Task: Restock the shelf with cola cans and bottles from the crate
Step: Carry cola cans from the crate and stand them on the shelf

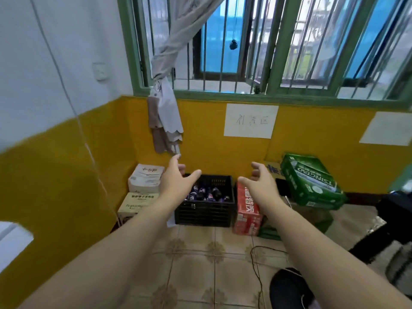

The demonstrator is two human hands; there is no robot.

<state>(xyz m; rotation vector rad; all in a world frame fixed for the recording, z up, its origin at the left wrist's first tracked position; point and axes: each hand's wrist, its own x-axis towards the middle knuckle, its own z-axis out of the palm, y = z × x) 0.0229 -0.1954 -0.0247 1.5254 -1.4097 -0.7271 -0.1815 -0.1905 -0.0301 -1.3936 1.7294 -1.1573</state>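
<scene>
Hands — left [177, 178], right [259, 179] — spread wide, empty, reaching over black crate [205, 211] of cola bottles [206, 194].

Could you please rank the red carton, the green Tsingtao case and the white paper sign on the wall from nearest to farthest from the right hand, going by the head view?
From the right hand:
1. Red carton, just below the hand, right of the black crate.
2. Green Tsingtao case, off to the right.
3. White paper sign, up on the yellow wall behind.

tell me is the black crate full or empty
Partly full: dark cola bottles with blue labels show inside the black crate, below its rim. Neither open hand touches it.
</scene>
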